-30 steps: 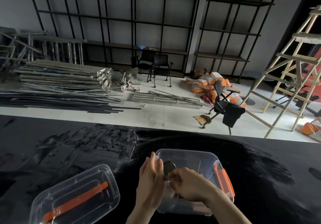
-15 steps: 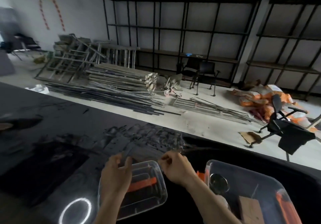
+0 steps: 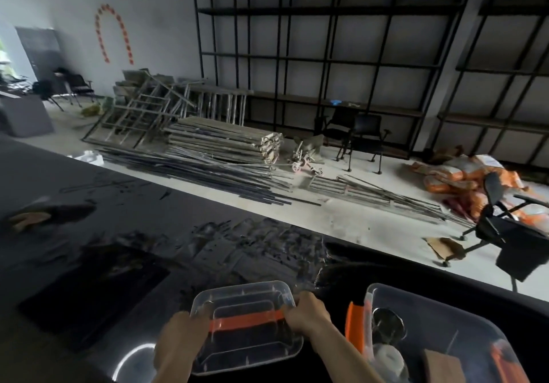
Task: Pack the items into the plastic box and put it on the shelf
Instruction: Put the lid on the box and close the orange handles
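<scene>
A clear plastic lid [image 3: 246, 299] with an orange handle strip lies on the black table [image 3: 118, 234], low in the middle of the view. My left hand [image 3: 181, 344] grips its left edge and my right hand [image 3: 309, 314] grips its right edge. To the right stands the clear plastic box [image 3: 463, 311] with orange latches, open on top. Inside it I see a round metal item [image 3: 389, 321], a whitish item [image 3: 389, 359] and a brown cardboard-like piece [image 3: 442, 367].
Beyond the table's far edge lies a pale floor with stacked metal bars and frames [image 3: 225, 142]. A black office chair [image 3: 505, 222] and orange sacks [image 3: 463, 177] sit at right. Tall black shelving [image 3: 326, 56] lines the back wall, with two chairs in front.
My hands left the box and moved left to the lid, then closed on its two side edges. The view swung left, so the box now sits at the right.
</scene>
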A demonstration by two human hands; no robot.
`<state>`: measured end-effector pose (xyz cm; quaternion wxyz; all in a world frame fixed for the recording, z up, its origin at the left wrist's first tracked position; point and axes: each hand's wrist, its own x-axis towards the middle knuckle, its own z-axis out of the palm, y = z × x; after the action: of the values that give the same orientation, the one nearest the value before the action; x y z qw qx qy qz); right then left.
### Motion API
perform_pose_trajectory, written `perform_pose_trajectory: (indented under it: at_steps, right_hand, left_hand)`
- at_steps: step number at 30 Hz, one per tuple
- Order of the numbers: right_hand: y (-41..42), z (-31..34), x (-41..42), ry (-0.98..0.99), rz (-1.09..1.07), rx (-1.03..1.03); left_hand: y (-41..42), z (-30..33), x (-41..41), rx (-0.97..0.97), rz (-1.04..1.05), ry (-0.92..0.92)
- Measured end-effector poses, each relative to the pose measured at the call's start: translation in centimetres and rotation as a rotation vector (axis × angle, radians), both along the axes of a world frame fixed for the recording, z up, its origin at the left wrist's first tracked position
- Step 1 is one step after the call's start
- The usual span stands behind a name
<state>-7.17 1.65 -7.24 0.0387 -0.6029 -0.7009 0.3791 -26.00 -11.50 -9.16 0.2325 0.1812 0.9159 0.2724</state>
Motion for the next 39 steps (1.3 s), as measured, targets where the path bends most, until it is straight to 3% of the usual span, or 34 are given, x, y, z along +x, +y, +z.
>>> perform_pose_trajectory:
  at_steps: [4,8,13,20,25,29,35,37,39]
  right_hand:
    - [2.0,3.5,2.5,0.102,-0.108,0.059]
    - [4.8,8.1,7.1,0.366,-0.292,0.083]
    - [7.2,13.1,15.2,0.568,-0.500,0.108]
    - [7.1,16.3,25.1,0.599,-0.716,0.237]
    - [6.2,16.2,28.7,0.520,-0.732,0.272]
    - [5.8,15.7,30.1,0.519,-0.724,0.366]
    - [5.7,15.8,30.9,1.128,-0.837,0.214]
    - [5.7,15.8,30.9,1.217,-0.887,0.199]
    - [5.7,15.6,30.7,1.204,-0.920,0.233]
  left_hand:
    - [3.9,4.1,0.9,0.027,-0.063,0.105]
    - [9.2,8.9,2.8,0.122,-0.226,0.223]
    - [14.4,14.0,8.6,0.331,-0.325,0.187]
    - [18.0,16.5,18.1,0.455,-0.420,-0.028]
    - [18.2,17.1,21.6,0.484,-0.457,-0.120]
    - [17.7,17.4,22.5,0.659,-0.492,-0.240]
    - [16.0,18.0,22.1,0.927,-0.438,-0.624]
    - [15.8,18.0,21.9,0.979,-0.422,-0.786]
    - [15.8,17.8,22.1,0.961,-0.433,-0.804]
